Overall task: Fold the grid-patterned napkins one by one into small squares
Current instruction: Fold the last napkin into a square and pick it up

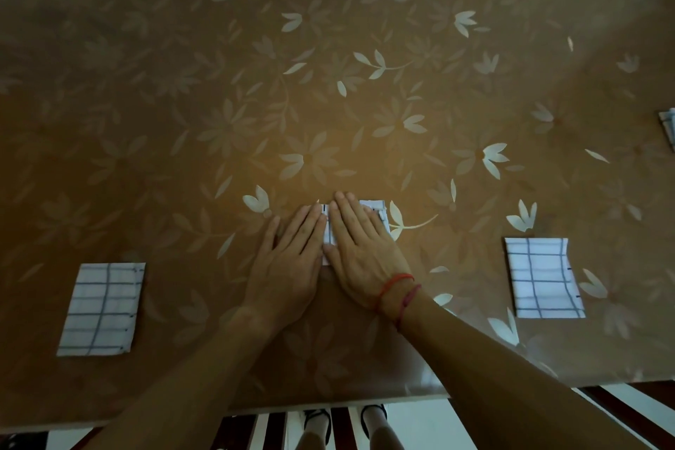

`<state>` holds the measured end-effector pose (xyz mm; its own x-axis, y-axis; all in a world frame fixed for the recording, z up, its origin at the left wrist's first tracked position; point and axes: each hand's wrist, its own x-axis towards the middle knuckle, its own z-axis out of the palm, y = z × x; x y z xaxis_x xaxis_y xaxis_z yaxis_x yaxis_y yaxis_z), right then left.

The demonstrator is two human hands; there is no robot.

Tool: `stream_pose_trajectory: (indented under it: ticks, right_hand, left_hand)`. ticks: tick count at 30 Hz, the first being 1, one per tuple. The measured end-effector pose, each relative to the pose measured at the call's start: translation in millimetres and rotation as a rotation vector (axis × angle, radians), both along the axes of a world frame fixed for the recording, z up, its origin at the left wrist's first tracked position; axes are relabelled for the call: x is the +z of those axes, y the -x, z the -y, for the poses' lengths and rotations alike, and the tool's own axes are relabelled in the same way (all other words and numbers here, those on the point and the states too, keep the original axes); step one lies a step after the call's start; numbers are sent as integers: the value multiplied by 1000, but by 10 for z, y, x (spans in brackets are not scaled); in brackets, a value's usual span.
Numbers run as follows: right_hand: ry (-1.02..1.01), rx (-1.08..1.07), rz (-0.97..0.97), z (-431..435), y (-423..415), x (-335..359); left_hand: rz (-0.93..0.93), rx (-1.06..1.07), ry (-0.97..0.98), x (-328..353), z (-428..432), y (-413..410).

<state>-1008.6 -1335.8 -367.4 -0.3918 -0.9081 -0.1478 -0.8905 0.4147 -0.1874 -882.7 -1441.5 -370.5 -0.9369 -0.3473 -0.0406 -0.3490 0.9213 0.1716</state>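
Right, starting at the left of the table [328,47]: the left napkin [100,309] lies flat near the front edge, a white folded rectangle with a dark grid, well apart from both hands. Moving in, the left hand [288,259] is spread flat, palm down, fingers straight and together. It grips nothing, and its fingertips touch the left edge of the middle napkin [378,210]. That napkin sits at the centre of the table, folded small and mostly covered. Only a thin strip shows between the two hands, plus a corner poking out past the fingers on the right. The right hand [361,252] lies flat on top of it, fingers extended and pressing down, not curled round anything. Two red cords [398,290] circle that wrist. Further right, the right napkin [542,278] rests alone on the flowered table cover, folded into a neat rectangle. At the far right edge of the view, further back, a sliver of another grid napkin [668,126] peeks in, cut off by the frame. Below the table's front edge, two feet [317,416] show on a striped floor.
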Motion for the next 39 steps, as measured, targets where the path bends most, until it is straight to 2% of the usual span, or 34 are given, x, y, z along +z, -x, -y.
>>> stream_pose_trajectory:
  ticks: [9, 17, 21, 28, 32, 34, 36, 39]
  right_hand:
    - [-169, -69, -45, -444, 346, 145]
    - [-122, -62, 15, -331, 371, 351]
    - [-132, -20, 79, -194, 505, 526]
    - [-238, -3, 60, 11, 613, 648]
    - [-358, -70, 164, 36, 680, 722]
    - [-336, -16, 164, 67, 684, 719]
    - [-313, -67, 243, 68, 664, 728]
    - [-326, -126, 265, 79, 664, 704]
  left_hand:
    - [83, -4, -29, 103, -7, 38]
    - [31, 41, -157, 328, 73, 206]
    - [115, 66, -193, 487, 212, 444]
    - [257, 87, -191, 501, 346, 712]
    - [258, 145, -237, 499, 335, 742]
    - [268, 150, -246, 491, 322, 739]
    - [258, 160, -271, 499, 308, 724]
    - [182, 235, -409, 541, 284, 671]
